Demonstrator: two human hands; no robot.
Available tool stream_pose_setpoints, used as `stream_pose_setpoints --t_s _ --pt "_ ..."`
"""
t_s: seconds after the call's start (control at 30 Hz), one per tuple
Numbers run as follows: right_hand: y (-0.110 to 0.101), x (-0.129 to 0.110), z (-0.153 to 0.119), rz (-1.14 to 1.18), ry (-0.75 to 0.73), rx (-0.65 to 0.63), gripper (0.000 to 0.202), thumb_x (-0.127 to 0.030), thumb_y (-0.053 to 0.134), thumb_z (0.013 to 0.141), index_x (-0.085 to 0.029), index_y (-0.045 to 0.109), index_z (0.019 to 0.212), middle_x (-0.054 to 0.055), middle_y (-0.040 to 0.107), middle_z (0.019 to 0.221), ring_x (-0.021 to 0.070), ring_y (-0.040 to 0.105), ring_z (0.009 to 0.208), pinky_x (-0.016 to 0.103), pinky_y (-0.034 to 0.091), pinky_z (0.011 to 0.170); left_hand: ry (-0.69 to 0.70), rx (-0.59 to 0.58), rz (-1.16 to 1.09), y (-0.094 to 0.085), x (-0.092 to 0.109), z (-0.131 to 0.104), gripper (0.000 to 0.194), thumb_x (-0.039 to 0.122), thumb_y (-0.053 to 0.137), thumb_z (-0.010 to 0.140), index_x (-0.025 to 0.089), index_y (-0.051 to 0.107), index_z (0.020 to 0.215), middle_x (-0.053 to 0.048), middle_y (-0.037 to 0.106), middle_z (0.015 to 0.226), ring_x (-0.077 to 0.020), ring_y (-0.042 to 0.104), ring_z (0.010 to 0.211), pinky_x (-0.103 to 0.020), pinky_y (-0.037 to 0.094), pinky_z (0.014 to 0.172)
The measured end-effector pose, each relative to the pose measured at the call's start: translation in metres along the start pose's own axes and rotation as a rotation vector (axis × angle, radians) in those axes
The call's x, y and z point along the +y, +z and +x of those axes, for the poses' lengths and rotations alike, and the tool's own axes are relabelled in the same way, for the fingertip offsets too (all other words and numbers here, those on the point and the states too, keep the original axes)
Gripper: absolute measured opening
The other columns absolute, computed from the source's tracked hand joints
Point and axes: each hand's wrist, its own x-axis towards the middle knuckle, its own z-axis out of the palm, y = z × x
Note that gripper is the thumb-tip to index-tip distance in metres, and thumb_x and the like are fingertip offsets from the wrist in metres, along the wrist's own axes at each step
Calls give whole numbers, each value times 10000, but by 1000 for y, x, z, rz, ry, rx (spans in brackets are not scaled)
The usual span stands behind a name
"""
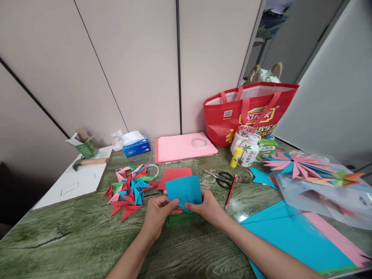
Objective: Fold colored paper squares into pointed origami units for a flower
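A small blue sheet of paper (183, 190) is held up between both hands, its lower edge bent near the thumbs. My left hand (162, 213) grips its lower left, thumb in front. My right hand (205, 207) pinches the lower right, with the thumb on the paper's face and the fingers behind, mostly hidden. Under the hands lies green paper (181, 220), and just behind the blue sheet is red paper (177, 175). To the left sits a heap of folded paper pieces (130, 192) in red, pink, blue and green.
Scissors (222, 179) and a red pencil (230, 192) lie to the right, near a yellow glue stick (236, 157) and white bottle (250, 150). Large blue sheets (296, 240) cover the front right. Behind stand a red bag (216, 124), pink paper (177, 147) and tissue box (136, 147). A hammer (91, 163) rests left.
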Motion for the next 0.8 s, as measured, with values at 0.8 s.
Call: stream_pose_setpoints --t_s 0.8 --pt "7 -1 -4 114 -56 -47 227 -103 571 540 -148 552 761 -42 579 637 111 518 560 214 423 536 53 87 -126 8 -7 -4 178 287 707 598 115 678 637 -40 688 590 -184 642 553 -300 539 595"
